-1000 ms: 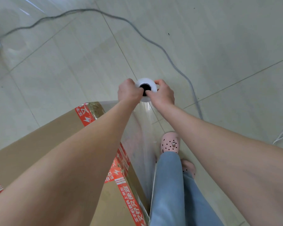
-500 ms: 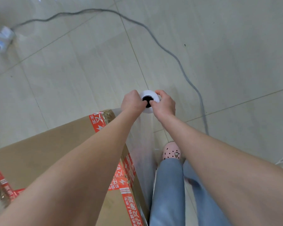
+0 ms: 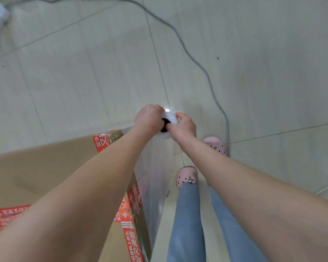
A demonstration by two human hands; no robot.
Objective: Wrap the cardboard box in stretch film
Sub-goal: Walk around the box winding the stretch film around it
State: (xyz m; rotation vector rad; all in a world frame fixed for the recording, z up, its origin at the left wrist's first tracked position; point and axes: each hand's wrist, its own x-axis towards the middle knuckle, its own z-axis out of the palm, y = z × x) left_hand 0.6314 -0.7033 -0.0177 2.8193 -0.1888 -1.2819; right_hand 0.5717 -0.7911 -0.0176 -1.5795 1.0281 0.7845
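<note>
We see the cardboard box (image 3: 46, 167) standing on the tiled floor (image 3: 83, 72), its seams sealed with red printed tape (image 3: 130, 233). A sheet of clear stretch film (image 3: 155, 176) lies against the box's right side and runs up to the film roll (image 3: 169, 118), which is held upright just past the box's far right corner. The left hand (image 3: 149, 119) and right hand (image 3: 184, 127) each curl their fingers round the roll's top end, one from either side. Just beside the box stand two pink shoes (image 3: 186, 175) under blue jeans (image 3: 185, 224). A grey cable (image 3: 197, 63) snakes across the floor beyond.
</note>
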